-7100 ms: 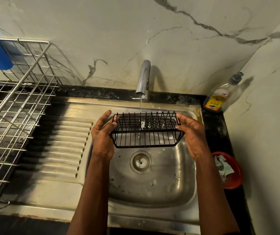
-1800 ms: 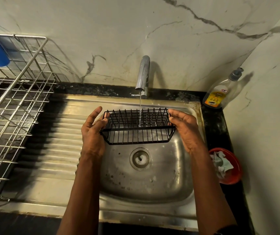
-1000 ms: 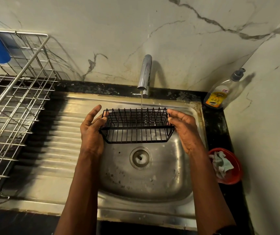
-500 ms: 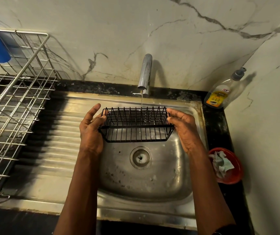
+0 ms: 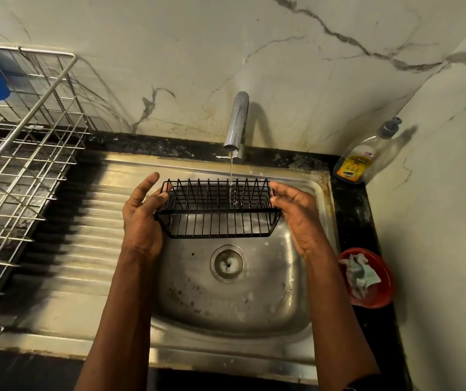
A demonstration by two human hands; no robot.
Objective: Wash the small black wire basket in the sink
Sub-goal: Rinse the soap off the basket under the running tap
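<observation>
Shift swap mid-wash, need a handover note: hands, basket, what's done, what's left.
Left hand: fingers straight, pressing the left end of the small black wire basket. Right hand: fingers curled round its right end.
Basket: held level above the sink, under the thin stream from the tap.
Done: water runs through it; soaping cannot be told.
Left: likely scrub with the cloth in the red bowl, soap bottle at back right, final rinse.

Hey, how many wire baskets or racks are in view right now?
2. The small black wire basket is held between the left hand and right hand over the sink. A larger silver wire rack stands to the left, partly cut off by the frame.
</observation>
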